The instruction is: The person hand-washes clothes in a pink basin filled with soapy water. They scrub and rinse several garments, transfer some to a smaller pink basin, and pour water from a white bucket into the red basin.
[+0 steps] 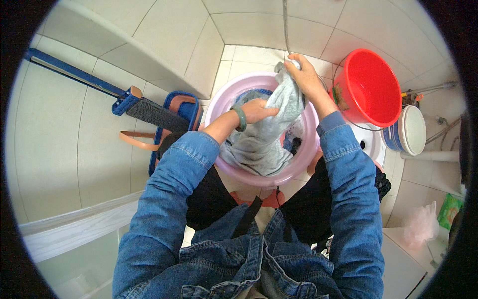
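A pink plastic basin stands on the tiled floor between my knees. In it lies a wet light grey garment, with blue and dark cloth and some suds beside it. My right hand grips the upper end of the grey garment above the basin's far right rim, holding it raised. My left hand, with a green bangle at the wrist, is closed around a fold of the same garment lower down, over the basin's middle.
A red bucket stands right of the basin, near a lidded white-and-blue pail. On the left, a blue flat mop leans over its blue bucket. A metal shower hose hangs behind the basin along the tiled wall.
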The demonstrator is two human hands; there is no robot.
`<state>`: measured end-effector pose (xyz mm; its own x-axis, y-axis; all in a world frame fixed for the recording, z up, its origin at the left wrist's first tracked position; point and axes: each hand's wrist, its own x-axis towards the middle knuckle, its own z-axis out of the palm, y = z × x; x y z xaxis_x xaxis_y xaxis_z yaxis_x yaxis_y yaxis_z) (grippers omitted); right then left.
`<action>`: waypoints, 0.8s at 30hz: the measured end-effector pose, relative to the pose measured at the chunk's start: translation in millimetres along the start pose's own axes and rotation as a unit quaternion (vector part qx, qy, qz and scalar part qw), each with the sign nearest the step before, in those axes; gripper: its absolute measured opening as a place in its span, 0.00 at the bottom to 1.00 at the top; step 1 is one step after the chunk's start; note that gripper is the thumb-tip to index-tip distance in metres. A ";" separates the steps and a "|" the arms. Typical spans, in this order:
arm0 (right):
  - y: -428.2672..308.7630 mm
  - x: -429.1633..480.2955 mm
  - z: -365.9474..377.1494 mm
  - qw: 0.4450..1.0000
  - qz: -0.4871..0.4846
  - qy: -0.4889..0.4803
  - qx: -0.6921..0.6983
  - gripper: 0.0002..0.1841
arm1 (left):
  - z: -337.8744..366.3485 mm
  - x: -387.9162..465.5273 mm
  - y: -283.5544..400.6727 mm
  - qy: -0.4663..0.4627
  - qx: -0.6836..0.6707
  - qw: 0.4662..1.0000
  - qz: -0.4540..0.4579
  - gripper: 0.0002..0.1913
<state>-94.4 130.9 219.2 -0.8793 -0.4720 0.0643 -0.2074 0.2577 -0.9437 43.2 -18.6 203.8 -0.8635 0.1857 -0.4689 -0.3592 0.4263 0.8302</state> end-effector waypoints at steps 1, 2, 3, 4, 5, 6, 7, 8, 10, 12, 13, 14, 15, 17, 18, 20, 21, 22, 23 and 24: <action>-3.7 -1.4 -7.4 0.998 0.008 -0.036 -0.056 0.27 | -5.1 -1.5 -0.7 0.047 -0.016 0.999 0.006 0.20; -6.6 -2.1 -15.7 0.991 0.016 -0.072 -0.113 0.28 | -13.2 -2.2 -1.3 0.095 -0.032 0.995 0.012 0.20; -6.1 -4.1 -25.4 0.980 0.026 -0.105 -0.170 0.30 | -18.6 -4.0 3.4 0.139 -0.048 0.989 0.020 0.19; -4.7 -9.8 -32.2 0.961 0.038 -0.145 -0.233 0.35 | -19.6 -11.2 11.7 0.144 -0.141 0.977 0.063 0.16; -3.1 -15.9 -36.7 0.948 0.020 -0.186 -0.258 0.35 | -20.5 -10.9 11.5 0.152 -0.167 0.970 0.094 0.15; -15.5 -24.7 -38.1 0.932 -0.003 -0.230 -0.279 0.36 | -23.8 -14.3 10.9 0.166 -0.191 0.960 0.123 0.14; -21.9 -32.3 -38.1 0.914 -0.024 -0.272 -0.299 0.37 | -25.9 -16.0 11.7 0.176 -0.215 0.948 0.153 0.13; -25.1 -36.6 -31.4 0.925 -0.048 -0.279 -0.255 0.39 | -29.0 -18.5 13.2 0.160 -0.232 0.943 0.177 0.12; -16.7 -42.8 -13.1 0.943 -0.172 -0.199 -0.206 0.38 | -28.5 -27.3 32.2 0.117 -0.254 0.944 0.173 0.12; -17.1 -46.1 -2.0 0.943 -0.206 -0.205 -0.164 0.34 | -32.1 -33.3 39.2 0.078 -0.290 0.938 0.173 0.13; -16.4 -44.2 0.1 0.941 -0.196 -0.214 -0.174 0.32 | -36.9 -36.5 39.7 0.061 -0.315 0.931 0.176 0.13; -14.4 -40.8 2.2 0.939 -0.185 -0.222 -0.185 0.30 | -41.1 -39.6 40.9 0.043 -0.339 0.923 0.179 0.14; -13.0 -38.5 6.0 0.937 -0.176 -0.232 -0.195 0.28 | -44.8 -43.8 41.8 0.044 -0.338 0.923 0.179 0.14; -36.0 -37.3 -1.1 0.970 -0.115 -0.209 -0.034 0.20 | -51.0 -51.9 43.2 0.046 -0.339 0.923 0.176 0.16; -41.2 -32.8 -9.2 0.980 -0.078 -0.184 0.020 0.19 | -49.6 -52.7 45.8 0.066 -0.275 0.946 0.160 0.18; -45.1 -25.7 -20.2 0.971 -0.030 -0.142 0.188 0.15 | -44.2 -53.6 49.6 0.104 -0.143 0.976 0.125 0.21; -53.0 -27.0 -22.7 0.963 -0.022 -0.143 0.230 0.13 | -41.4 -50.7 46.1 0.083 -0.106 0.980 0.149 0.23; -59.9 -27.8 -23.0 0.964 -0.038 -0.138 0.223 0.12 | -34.8 -43.7 38.0 0.061 -0.070 0.981 0.171 0.25; -63.7 -28.3 -21.5 0.965 -0.054 -0.133 0.217 0.12 | -29.0 -36.4 27.3 0.040 -0.034 0.980 0.193 0.26; -63.6 -28.9 -22.7 0.960 -0.051 -0.131 0.240 0.11 | -27.3 -23.6 13.3 0.041 0.085 0.980 0.176 0.29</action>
<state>-65.6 147.3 284.8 -0.7139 -0.6859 0.1410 -0.0104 -0.1909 -0.9816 49.1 -41.5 234.1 -0.9510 0.2796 -0.1319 0.0239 0.4918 0.8704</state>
